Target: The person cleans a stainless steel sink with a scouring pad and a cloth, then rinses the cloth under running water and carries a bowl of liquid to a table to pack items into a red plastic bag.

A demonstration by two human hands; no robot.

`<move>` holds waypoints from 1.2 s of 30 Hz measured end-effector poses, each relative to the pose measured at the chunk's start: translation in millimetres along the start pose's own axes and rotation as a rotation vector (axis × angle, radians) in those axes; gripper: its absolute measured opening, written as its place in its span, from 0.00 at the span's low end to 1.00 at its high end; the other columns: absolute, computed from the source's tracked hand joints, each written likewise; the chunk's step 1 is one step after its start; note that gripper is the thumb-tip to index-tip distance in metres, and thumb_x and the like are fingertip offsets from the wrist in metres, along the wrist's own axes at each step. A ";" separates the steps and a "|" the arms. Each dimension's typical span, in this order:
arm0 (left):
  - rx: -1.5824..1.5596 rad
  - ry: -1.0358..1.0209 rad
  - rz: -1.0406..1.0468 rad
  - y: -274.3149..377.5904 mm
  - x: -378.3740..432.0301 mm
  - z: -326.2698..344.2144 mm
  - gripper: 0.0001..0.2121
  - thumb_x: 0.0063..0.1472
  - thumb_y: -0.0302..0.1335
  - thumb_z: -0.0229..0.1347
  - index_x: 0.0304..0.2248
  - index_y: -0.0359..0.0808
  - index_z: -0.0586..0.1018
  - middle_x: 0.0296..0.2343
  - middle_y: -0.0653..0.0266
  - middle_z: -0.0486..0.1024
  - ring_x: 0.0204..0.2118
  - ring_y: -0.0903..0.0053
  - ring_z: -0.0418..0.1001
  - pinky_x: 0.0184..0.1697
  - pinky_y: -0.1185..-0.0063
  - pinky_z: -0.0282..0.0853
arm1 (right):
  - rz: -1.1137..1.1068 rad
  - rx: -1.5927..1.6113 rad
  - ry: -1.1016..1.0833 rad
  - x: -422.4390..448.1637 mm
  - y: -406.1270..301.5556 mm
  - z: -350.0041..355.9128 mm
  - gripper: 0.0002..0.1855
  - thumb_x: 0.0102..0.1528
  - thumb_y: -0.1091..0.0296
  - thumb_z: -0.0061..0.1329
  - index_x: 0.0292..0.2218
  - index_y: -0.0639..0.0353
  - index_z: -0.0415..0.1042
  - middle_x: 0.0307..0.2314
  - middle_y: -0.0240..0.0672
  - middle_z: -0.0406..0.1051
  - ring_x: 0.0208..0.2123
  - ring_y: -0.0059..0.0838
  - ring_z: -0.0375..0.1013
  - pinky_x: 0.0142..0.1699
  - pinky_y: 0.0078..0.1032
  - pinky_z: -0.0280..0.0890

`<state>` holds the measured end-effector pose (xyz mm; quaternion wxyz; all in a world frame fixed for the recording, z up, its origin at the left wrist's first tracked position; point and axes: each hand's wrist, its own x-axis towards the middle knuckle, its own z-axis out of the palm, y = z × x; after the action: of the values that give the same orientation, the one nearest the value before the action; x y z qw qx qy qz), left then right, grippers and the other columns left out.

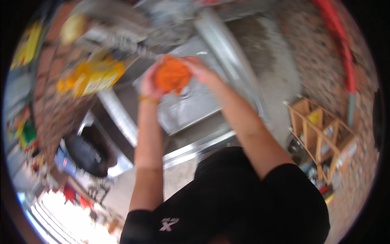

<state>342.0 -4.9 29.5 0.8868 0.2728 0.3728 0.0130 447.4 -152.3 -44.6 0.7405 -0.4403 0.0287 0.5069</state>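
An orange cloth (173, 74), bunched up, is held between my two hands over a metal sink basin (195, 106). My left hand (150, 84), with a yellowish band at the wrist, grips the cloth's left side. Around its upper right edge close the fingers of my right hand (196, 67). Water seems to lie in the basin below, though motion blur hides its detail. The faucet is not clearly made out.
Yellow plastic bottles (97, 77) lie beside a brick wall (50, 76) at the left. A dark rounded pan or lid (88, 155) is at lower left. A wooden rack (320, 131) with small items stands at right, near a red hose or pipe (342, 39).
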 end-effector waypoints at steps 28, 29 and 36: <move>0.177 0.229 -0.148 -21.8 19.1 30.1 0.23 0.62 0.39 0.39 0.53 0.34 0.62 0.53 0.54 0.59 0.56 0.62 0.57 0.60 0.66 0.49 | -0.239 -0.417 0.771 50.0 37.0 125.3 0.17 0.54 0.67 0.33 0.40 0.60 0.71 0.35 0.47 0.72 0.40 0.40 0.71 0.45 0.36 0.65; 0.231 0.191 -0.147 -16.0 14.5 32.2 0.24 0.62 0.39 0.38 0.53 0.34 0.61 0.54 0.54 0.58 0.57 0.63 0.55 0.61 0.66 0.47 | -0.203 -0.507 0.762 45.6 36.9 128.0 0.17 0.54 0.67 0.33 0.41 0.60 0.71 0.35 0.48 0.72 0.40 0.40 0.71 0.45 0.36 0.65; -0.035 0.094 -0.053 4.7 13.6 -60.4 0.21 0.57 0.37 0.48 0.46 0.31 0.70 0.45 0.51 0.70 0.49 0.62 0.68 0.54 0.64 0.60 | 0.016 -0.413 0.640 25.3 20.1 53.6 0.05 0.46 0.69 0.47 0.24 0.61 0.71 0.24 0.44 0.73 0.29 0.40 0.73 0.35 0.34 0.68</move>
<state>312.4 30.8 -11.7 0.8729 0.2464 0.4210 0.0091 422.4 -95.4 -36.8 0.5857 -0.7162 0.1593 0.3446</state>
